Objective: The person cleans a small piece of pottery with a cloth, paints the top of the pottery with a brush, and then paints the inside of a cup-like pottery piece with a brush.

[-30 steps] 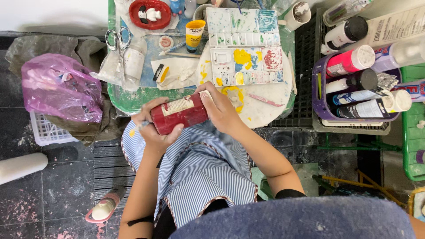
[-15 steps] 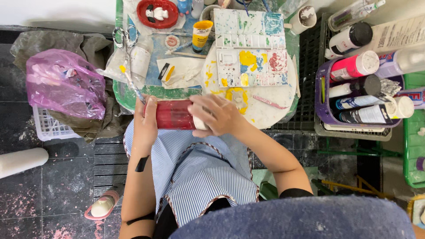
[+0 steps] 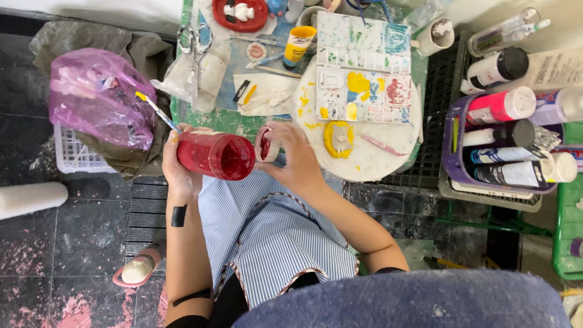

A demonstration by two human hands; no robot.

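**Red paint jar uncapped, held over the lap**

Red paint jar (image 3: pixel 215 156): lies on its side in the left hand (image 3: pixel 177 163), open mouth turned toward the right hand (image 3: pixel 296 159). Left fingers wrap the jar's base end; a thin paintbrush (image 3: pixel 156 111) sticks up and away from the same hand, so it is closed on both. The right hand pinches the lid (image 3: pixel 265 144), red-smeared inside, just beside the jar's mouth and apart from it.

Surface: a paint-stained green table (image 3: pixel 226 119) lies just beyond both hands. Past the right hand sits a white mixing palette (image 3: pixel 363 78) with yellow, blue and red dabs, and a round white board (image 3: pixel 370 159) bearing a yellow ring. Beyond the left hand: scissors (image 3: pixel 195 44), a yellow paint tube (image 3: pixel 298 44).

Room: dark tiled floor with pink flecks. A pink plastic bag (image 3: pixel 97 96) sits outward of the left hand; a purple bin of paint bottles (image 3: pixel 507 143) stands well outward of the right.

Jar appearance: clear wall coated in glossy red, paint pooled inside, rim wet.
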